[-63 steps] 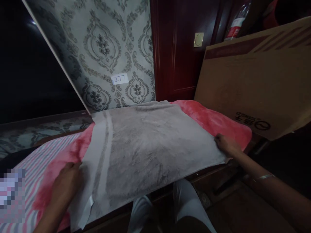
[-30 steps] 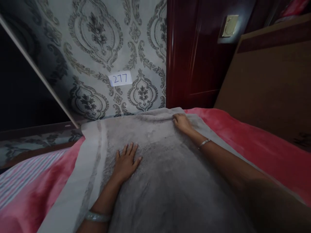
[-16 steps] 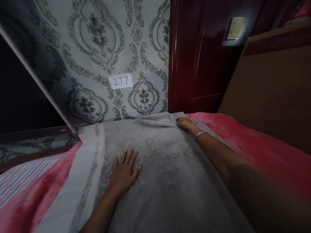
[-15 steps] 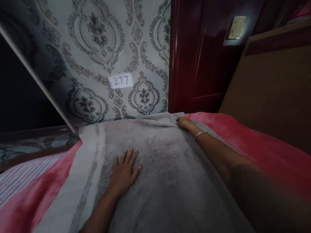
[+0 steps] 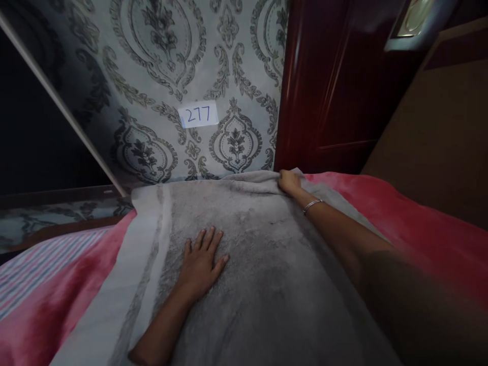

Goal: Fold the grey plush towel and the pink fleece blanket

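Observation:
A grey towel (image 5: 251, 274) with a pale striped border along its left side lies spread over a pink-red blanket (image 5: 366, 195). My left hand (image 5: 200, 264) rests flat on the towel near that border, its fingers spread. At the towel's far right corner, my right hand (image 5: 290, 182) has its fingers closed on the fabric, and a bangle (image 5: 312, 206) circles that wrist. Folds run leftward from the gripped part along the far edge. The fingertips of my right hand are partly hidden by the cloth.
Patterned wallpaper (image 5: 152, 91) rises right behind the far edge, with a paper label (image 5: 198, 114) reading 277. A dark red door panel (image 5: 324, 91) and a brown board (image 5: 442, 137) stand at the right. Striped bedding (image 5: 49, 264) shows at the left.
My right hand has lifted the towel's far corner slightly, and a bit of cloth now stands up beyond it. My left hand stays flat on the towel. The view has shifted slightly.

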`<state>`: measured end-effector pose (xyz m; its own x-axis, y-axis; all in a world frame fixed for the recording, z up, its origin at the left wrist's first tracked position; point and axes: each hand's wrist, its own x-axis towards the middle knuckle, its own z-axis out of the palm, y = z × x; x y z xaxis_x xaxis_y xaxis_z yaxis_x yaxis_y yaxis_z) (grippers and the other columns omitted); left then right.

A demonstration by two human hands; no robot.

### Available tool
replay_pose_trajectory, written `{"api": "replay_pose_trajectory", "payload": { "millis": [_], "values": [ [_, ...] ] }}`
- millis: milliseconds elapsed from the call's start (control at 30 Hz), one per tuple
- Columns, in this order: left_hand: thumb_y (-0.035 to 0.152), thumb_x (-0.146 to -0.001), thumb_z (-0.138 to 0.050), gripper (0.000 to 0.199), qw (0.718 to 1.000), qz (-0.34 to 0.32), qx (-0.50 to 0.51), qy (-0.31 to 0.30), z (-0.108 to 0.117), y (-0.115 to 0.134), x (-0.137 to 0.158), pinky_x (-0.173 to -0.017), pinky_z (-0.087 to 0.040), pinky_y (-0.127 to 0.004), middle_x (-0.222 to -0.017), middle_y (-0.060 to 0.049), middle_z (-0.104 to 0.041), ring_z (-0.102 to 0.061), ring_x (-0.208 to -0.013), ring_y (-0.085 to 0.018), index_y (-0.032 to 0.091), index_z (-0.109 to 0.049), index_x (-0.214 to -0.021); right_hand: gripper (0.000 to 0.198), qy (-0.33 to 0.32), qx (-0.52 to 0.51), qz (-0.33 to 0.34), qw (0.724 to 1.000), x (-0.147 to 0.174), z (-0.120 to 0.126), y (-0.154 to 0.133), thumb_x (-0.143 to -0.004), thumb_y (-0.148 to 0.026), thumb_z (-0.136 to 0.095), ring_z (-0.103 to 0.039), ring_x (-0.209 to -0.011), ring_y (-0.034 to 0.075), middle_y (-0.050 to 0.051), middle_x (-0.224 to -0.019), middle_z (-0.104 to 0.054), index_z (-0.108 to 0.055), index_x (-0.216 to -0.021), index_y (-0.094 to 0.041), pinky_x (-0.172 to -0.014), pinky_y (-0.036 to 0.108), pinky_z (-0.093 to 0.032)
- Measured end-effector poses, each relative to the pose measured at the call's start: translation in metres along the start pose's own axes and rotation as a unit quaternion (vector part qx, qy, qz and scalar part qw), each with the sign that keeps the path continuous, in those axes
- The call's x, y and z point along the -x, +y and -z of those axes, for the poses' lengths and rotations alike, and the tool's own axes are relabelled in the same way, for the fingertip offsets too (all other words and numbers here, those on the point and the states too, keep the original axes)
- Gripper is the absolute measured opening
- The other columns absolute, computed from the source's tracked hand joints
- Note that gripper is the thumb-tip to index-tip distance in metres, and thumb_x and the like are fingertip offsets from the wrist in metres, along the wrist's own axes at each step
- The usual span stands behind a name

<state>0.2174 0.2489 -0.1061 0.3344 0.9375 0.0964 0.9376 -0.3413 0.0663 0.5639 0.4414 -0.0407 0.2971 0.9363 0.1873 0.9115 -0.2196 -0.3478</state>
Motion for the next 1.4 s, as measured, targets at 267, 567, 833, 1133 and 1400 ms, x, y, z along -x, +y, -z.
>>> {"api": "replay_pose_trajectory", "payload": {
  "millis": [267, 567, 833, 1133, 1400],
  "values": [
    [0.059, -0.099, -0.034, 0.069, 1.0, -0.001, 0.008, -0.007, 0.0, -0.001, 0.001, -0.123, -0.018, -0.067, -0.169, -0.006, -0.022, -0.019, -0.156, -0.034, 0.03, -0.029, -0.161, 0.05, 0.056, -0.095, -0.016, 0.994, -0.008, -0.019, 0.0, -0.093, -0.017, -0.044, -0.059, -0.122, 0.03, 0.018, -0.13, -0.067, -0.053, -0.142, -0.009, -0.103, 0.036, -0.045],
    [0.061, -0.099, -0.032, 0.074, 1.0, 0.014, 0.004, -0.021, 0.003, 0.004, -0.004, -0.123, -0.017, -0.066, -0.17, -0.008, -0.019, -0.017, -0.157, -0.034, 0.025, -0.022, -0.163, 0.074, -0.029, -0.051, 0.124, 0.991, 0.055, -0.024, 0.004, -0.096, -0.032, -0.052, -0.038, -0.146, 0.03, 0.016, -0.16, -0.04, -0.025, -0.162, -0.012, -0.118, 0.04, -0.034],
    [0.055, -0.101, -0.029, 0.068, 0.999, 0.021, -0.001, -0.026, 0.015, 0.01, -0.005, -0.123, -0.019, -0.062, -0.169, -0.01, -0.021, -0.022, -0.156, -0.032, 0.024, -0.028, -0.161, 0.056, -0.101, 0.086, 0.205, 0.97, 0.17, -0.02, 0.063, -0.104, -0.05, -0.032, -0.019, -0.156, 0.029, 0.004, -0.169, -0.026, -0.039, -0.157, -0.032, -0.122, 0.057, -0.018],
    [0.057, -0.1, -0.027, 0.068, 0.994, 0.075, -0.044, -0.062, 0.035, -0.028, 0.023, -0.124, -0.019, -0.056, -0.168, -0.009, -0.026, -0.021, -0.156, -0.03, 0.025, -0.031, -0.16, 0.061, -0.084, 0.066, 0.039, 0.993, 0.208, 0.015, 0.161, -0.1, -0.053, -0.032, -0.028, -0.153, 0.032, 0.009, -0.165, -0.035, -0.045, -0.154, -0.027, -0.121, 0.06, -0.023],
    [0.045, -0.101, -0.03, 0.06, 0.978, 0.202, -0.035, -0.034, 0.054, -0.106, 0.112, -0.119, -0.032, -0.053, -0.166, -0.011, -0.032, -0.028, -0.154, -0.03, 0.021, -0.039, -0.156, 0.076, -0.013, -0.019, 0.037, 0.999, 0.233, 0.0, 0.256, -0.083, -0.066, -0.036, -0.046, -0.141, 0.039, 0.018, -0.146, -0.057, -0.058, -0.14, -0.022, -0.116, 0.059, -0.038]
  ]
}}
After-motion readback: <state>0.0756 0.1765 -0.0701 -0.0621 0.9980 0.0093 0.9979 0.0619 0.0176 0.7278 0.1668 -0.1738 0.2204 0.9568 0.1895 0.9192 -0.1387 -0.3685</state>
